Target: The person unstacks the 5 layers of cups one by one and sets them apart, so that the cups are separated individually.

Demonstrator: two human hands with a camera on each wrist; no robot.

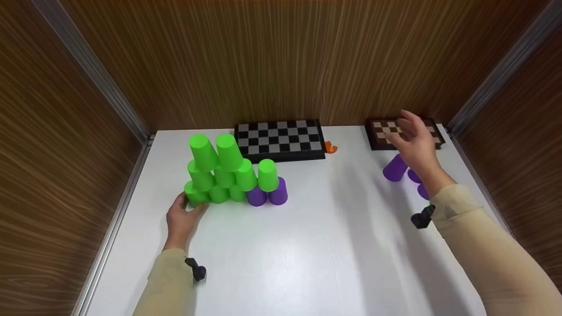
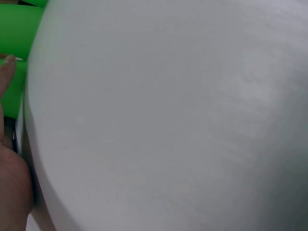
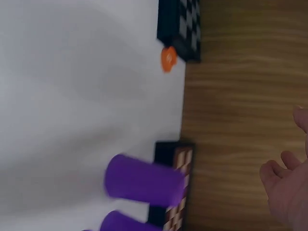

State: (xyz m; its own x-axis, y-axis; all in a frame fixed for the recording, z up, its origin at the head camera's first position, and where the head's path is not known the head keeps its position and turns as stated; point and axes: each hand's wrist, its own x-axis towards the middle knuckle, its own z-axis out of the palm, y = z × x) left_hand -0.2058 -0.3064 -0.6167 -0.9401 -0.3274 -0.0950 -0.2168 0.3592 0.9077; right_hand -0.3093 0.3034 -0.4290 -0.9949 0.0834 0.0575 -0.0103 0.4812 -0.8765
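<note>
Upside-down green cups (image 1: 203, 175) stand stacked in tiers at the left of the white table, with two purple cups (image 1: 278, 191) under the right end of the second tier. My left hand (image 1: 181, 219) has its thumb and fingers around the base of the lowest leftmost green cup (image 1: 196, 195); the left wrist view shows only part of this hand (image 2: 12, 178). Over the right side, my right hand (image 1: 417, 145) hangs in the air with fingers apart, holding nothing, above a purple cup (image 1: 395, 168). In the right wrist view that cup (image 3: 144, 181) stands apart from the hand (image 3: 288, 187).
A black-and-grey chessboard (image 1: 279, 138) lies at the back, an orange piece (image 1: 330, 147) by its right edge. A brown chessboard (image 1: 381, 134) is at the back right. More purple cups (image 1: 414, 176) are partly hidden by my right arm. Wooden walls (image 1: 281, 61) surround the table.
</note>
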